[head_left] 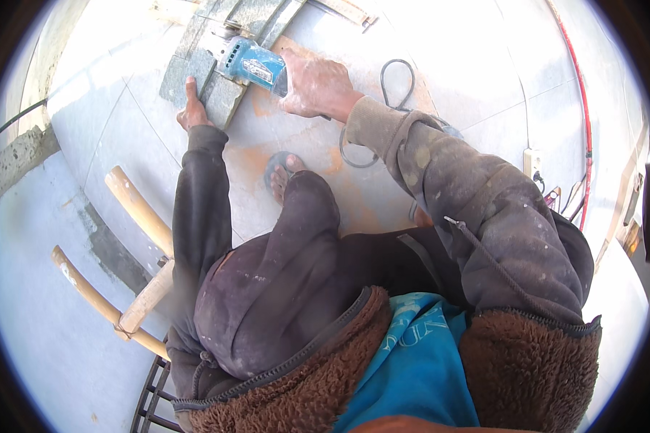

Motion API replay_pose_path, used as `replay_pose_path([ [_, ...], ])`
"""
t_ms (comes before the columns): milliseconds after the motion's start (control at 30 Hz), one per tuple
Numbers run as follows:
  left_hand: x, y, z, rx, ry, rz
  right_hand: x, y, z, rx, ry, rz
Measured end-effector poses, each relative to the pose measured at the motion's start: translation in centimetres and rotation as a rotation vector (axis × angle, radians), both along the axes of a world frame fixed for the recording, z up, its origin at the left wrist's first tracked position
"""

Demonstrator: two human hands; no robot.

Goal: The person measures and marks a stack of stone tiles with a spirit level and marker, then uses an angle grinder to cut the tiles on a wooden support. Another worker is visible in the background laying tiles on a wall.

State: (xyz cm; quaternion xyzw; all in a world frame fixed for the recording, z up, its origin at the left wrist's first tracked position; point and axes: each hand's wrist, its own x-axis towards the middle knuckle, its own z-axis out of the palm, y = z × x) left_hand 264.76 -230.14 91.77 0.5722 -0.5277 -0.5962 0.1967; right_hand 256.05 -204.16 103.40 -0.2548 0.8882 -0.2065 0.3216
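My right hand (pixel 316 84) is wrapped round the rear body of a blue angle grinder (pixel 256 66), whose metal head and disc end rest over grey-green stone tiles. My left hand (pixel 192 108) holds the near edge of a stone tile (pixel 222 101), thumb on top; its other fingers are mostly hidden beneath. More of the stone (pixel 188 71) extends beyond the grinder toward the far edge of the view. Whether the disc touches the stone, I cannot tell.
A grey cable (pixel 384 76) loops on the pale tiled floor behind my right hand. At the right lie a white socket block (pixel 532 163) and a red hose (pixel 586 123). Wooden poles (pixel 141 209) stand left of my leg. My sandalled foot (pixel 282 173) is near the stone.
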Motion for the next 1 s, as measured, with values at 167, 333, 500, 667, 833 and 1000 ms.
replay_pose_path([
  [167, -0.2, 0.8, 0.9, -0.004, -0.018, -0.006, 0.0, 0.2, -0.4, -0.013, 0.008, -0.016],
  [333, -0.3, 1.3, 1.7, 0.007, -0.012, 0.002, -0.1, 0.1, -0.1, 0.011, -0.023, -0.006],
  [500, -0.4, 1.7, 2.0, 0.026, 0.008, 0.006, -0.2, 0.0, 0.1, 0.028, -0.032, 0.005],
  [667, -0.3, 1.5, 1.7, 0.027, 0.037, 0.013, -0.1, 0.1, -0.2, 0.011, -0.011, 0.01],
  [833, -0.2, 1.5, 1.9, 0.035, 0.03, -0.015, -0.2, 0.0, -0.5, 0.016, -0.001, 0.02],
  [1000, -0.1, 1.3, 1.6, 0.014, 0.036, -0.021, -0.2, 0.1, -0.6, -0.001, 0.02, 0.029],
])
